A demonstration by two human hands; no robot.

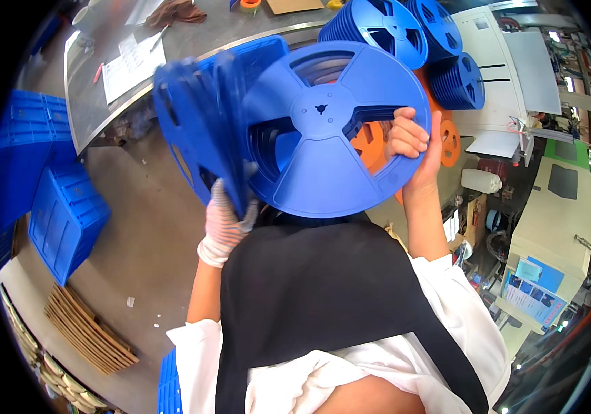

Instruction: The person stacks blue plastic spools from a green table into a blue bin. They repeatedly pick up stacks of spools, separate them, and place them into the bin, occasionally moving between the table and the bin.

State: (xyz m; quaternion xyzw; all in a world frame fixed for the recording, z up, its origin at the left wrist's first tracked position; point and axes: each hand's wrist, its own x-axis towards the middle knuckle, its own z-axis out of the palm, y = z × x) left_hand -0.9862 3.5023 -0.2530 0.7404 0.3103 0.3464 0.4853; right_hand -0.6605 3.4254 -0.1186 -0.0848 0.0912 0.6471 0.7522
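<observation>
A large blue plastic reel (323, 176) faces me in front of my chest, with open windows between its spokes. My bare right hand (411, 146) is closed on its right rim, the fingers curled in through a window. To its left, several blue reels (199, 121) are tilted nearly edge-on and smeared by motion. My left hand (224, 224), in a striped glove, grips their lower edge, with fingers partly hidden behind them. Orange reels (370, 146) show through and beyond the large reel.
Stacked blue reels (386, 31) stand at the far side beside a metal table (206, 38) bearing a paper sheet (133, 65). Blue crates (68, 207) and cardboard sheets (88, 328) are on the left. A beige machine (551, 221) stands at right.
</observation>
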